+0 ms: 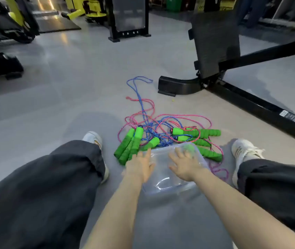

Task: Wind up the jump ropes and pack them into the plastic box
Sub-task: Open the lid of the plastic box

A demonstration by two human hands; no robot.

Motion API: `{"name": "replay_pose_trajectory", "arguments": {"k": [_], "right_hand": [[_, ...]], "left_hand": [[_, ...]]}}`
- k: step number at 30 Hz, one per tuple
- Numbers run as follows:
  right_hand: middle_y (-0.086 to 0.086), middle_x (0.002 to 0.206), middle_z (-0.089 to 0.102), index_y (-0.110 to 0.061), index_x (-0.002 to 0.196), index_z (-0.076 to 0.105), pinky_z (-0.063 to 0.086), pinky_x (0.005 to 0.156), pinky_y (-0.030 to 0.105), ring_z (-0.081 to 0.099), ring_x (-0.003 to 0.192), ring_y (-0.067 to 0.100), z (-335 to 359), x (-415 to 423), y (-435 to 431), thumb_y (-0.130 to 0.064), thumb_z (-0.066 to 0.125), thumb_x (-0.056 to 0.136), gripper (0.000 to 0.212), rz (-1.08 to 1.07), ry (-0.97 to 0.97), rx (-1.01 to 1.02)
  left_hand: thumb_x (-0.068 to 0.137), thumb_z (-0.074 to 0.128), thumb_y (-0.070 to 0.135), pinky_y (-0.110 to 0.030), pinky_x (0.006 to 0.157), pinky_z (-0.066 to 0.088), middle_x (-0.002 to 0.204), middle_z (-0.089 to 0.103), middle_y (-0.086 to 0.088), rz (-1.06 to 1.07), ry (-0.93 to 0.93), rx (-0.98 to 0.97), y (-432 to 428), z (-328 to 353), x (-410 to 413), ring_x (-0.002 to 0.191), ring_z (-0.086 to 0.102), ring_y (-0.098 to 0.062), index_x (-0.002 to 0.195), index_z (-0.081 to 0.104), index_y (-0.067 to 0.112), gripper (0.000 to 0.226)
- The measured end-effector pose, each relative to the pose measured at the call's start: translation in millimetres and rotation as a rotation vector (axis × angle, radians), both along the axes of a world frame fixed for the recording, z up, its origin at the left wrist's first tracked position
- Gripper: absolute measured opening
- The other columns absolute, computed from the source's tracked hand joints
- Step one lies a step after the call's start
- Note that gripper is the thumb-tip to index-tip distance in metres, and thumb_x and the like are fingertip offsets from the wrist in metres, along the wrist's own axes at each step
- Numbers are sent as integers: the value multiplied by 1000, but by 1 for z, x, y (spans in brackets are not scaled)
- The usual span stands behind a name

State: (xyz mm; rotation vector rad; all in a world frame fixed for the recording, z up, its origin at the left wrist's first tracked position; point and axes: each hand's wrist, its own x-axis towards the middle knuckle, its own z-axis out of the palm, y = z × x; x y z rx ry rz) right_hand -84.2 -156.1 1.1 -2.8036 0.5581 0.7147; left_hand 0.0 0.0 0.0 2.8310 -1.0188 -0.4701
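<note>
A tangle of blue and pink jump ropes (152,123) with green foam handles (130,144) lies on the grey floor between my feet. More green handles (204,133) lie to the right of the pile. A clear plastic box (166,180) sits just in front of the ropes, nearest me. My left hand (140,166) hovers at the box's left edge, fingers apart, holding nothing. My right hand (184,164) rests flat on the top of the box, fingers spread.
A black gym machine frame (250,97) and its foot (177,85) stand just behind and to the right of the ropes. My legs in dark trousers flank the box. More black and yellow gym machines (128,18) stand farther back.
</note>
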Motion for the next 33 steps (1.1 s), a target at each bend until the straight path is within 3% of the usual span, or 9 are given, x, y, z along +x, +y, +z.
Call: {"name": "replay_pose_trajectory", "arguments": {"k": [3,6,9,13,16,21,24,27,33], "right_hand": [[8,159,7,-23,149,16,17,116,49,12,144,31,-3,-2,-11,-34,30,100,53,-27,-131,-79],[10,158,10,-24,150,10,20,113,51,17,142,33,-3,-7,-27,-52,41,93,70,-306,-151,-116],[13,155,19,-19,150,15,23,113,39,22,142,31,-15,-8,-45,-64,59,77,96,-680,-125,233],[11,111,58,-7,112,61,42,86,29,56,106,27,-22,-5,-57,-38,60,86,41,-835,-265,442],[11,81,54,-2,94,56,35,55,26,47,64,22,-21,-10,-66,-23,50,91,22,-950,-288,507],[18,86,64,1,105,59,51,68,39,61,73,31,-20,-16,-72,-12,61,88,22,-1181,-329,806],[16,77,63,-1,103,59,53,66,41,61,67,28,-25,-18,-75,-8,65,85,20,-1217,-353,851],[23,112,62,7,118,53,52,87,52,63,100,38,-31,-18,-75,-16,77,74,55,-1245,-378,798],[21,118,61,2,121,53,48,93,54,61,105,36,-56,-20,-90,-26,85,58,76,-1278,-404,853]], "left_hand": [[95,45,44,-40,101,38,146,32,-11,117,31,-62,-5,-10,0,131,32,-28,151,17,19,68],[84,60,53,-40,99,39,142,36,-12,393,88,-221,-5,-13,2,132,35,-28,144,29,12,79],[72,59,72,-36,91,46,126,57,-12,653,264,-181,-2,-19,3,118,54,-30,125,51,7,84],[49,57,83,-40,86,55,114,66,-11,780,621,-336,2,-33,9,100,65,-29,116,62,7,101],[66,73,58,-38,80,57,110,67,-12,823,774,-484,5,-28,15,90,67,-26,116,60,1,77],[86,69,20,-18,45,52,80,66,-10,783,958,-629,17,-28,18,50,64,-9,93,65,-3,24],[83,72,20,-20,53,55,77,67,-12,767,908,-671,18,-37,18,47,64,-7,81,67,-2,23],[79,77,23,-41,78,56,79,67,-17,765,858,-668,18,-43,19,69,64,-24,72,67,-2,28],[66,86,31,-37,70,48,80,53,-14,786,920,-697,21,-50,22,74,52,-24,67,44,13,45]]}}
